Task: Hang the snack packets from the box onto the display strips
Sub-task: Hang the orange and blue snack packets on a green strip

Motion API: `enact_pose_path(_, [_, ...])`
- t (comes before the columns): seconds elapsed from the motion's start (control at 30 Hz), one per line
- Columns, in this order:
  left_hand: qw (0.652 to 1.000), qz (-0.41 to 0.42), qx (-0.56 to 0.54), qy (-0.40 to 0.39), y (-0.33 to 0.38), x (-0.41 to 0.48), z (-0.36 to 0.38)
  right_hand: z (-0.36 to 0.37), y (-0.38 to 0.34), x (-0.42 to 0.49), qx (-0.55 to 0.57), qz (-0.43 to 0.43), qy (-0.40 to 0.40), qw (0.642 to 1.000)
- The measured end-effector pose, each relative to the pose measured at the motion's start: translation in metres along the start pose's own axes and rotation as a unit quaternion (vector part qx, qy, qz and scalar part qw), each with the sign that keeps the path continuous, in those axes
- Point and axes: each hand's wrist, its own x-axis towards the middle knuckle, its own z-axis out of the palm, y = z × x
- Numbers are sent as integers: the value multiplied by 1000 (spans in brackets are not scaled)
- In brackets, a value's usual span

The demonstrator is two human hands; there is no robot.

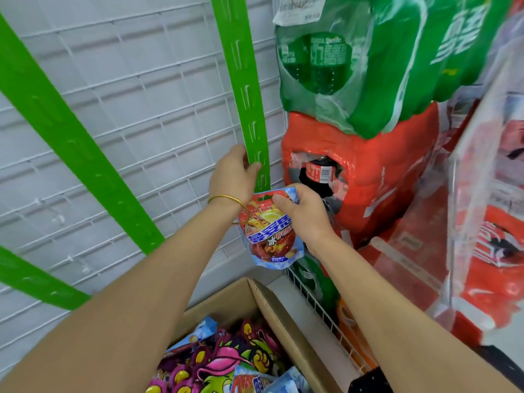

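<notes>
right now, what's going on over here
A person is stocking hanging strips. The left hand pinches the lower end of a green display strip, while the right hand holds a red-and-blue snack packet by its top just beneath it, apparently not yet hooked. The cardboard box below holds more packets.

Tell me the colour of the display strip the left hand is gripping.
Bright green display strip, clearest in the head view, held by the left hand.
</notes>
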Motion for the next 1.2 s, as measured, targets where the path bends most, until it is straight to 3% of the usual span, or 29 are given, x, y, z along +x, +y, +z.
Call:
enact_pose_path(0.1, [992,-34,-108,-64,-4,-6,-6,-1,-1,3,-6,-22,23,999])
enact_pose_path(0.3, [981,-48,-142,-122,1,-14,-12,3,-4,7,-36,-48,37,998])
enact_pose_path(0.63, [985,-36,-122,-114,-3,-19,-18,7,-7,8,-133,-100,51,985])
enact_pose_path(1.2, [970,-67,-189,-137,-21,-23,-9,1,9,8,-196,-36,-8,980])
